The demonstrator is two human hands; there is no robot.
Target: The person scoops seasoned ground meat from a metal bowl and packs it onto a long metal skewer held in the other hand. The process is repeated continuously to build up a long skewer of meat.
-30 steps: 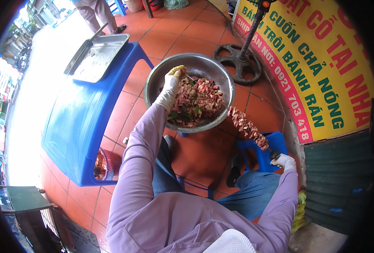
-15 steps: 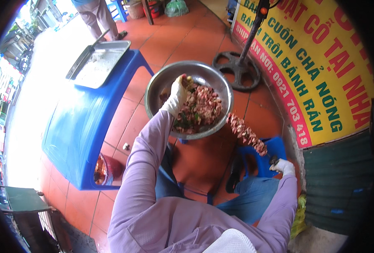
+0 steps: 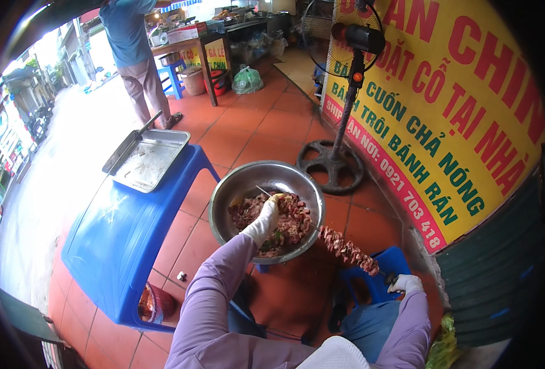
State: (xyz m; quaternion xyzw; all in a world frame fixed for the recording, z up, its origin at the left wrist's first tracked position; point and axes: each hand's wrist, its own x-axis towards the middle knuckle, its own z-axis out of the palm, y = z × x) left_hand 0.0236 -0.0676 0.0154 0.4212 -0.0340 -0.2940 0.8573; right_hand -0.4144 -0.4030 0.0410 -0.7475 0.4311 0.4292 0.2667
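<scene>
My left hand (image 3: pixel 265 220), in a white glove, reaches over the steel bowl (image 3: pixel 219 222) of cut raw meat (image 3: pixel 290 222) with bits of green. Its fingers are closed on meat pieces against the bare front part of a long metal skewer, whose tip (image 3: pixel 261 190) pokes out beyond them. Exactly how much they hold is hidden. Low on the right, my gloved right hand (image 3: pixel 406 284) is closed around the dark handle (image 3: pixel 390 278) of that skewer. A thick row of threaded meat (image 3: pixel 349 249) covers the skewer between the bowl's rim and my right hand.
A blue plastic table (image 3: pixel 115 230) on the left carries a metal tray (image 3: pixel 152 161) with a long-handled tool. Ahead stands a fan (image 3: pixel 345 114) on a round base. A blue stool (image 3: pixel 390 261) is beside my right leg. Farther off, a person (image 3: pixel 134 64) stands near another table.
My view has tilted up, showing more of the background. In the bowl, my left hand has come to the skewer, whose front part now crosses over the bowl. My right hand still holds the handle.
</scene>
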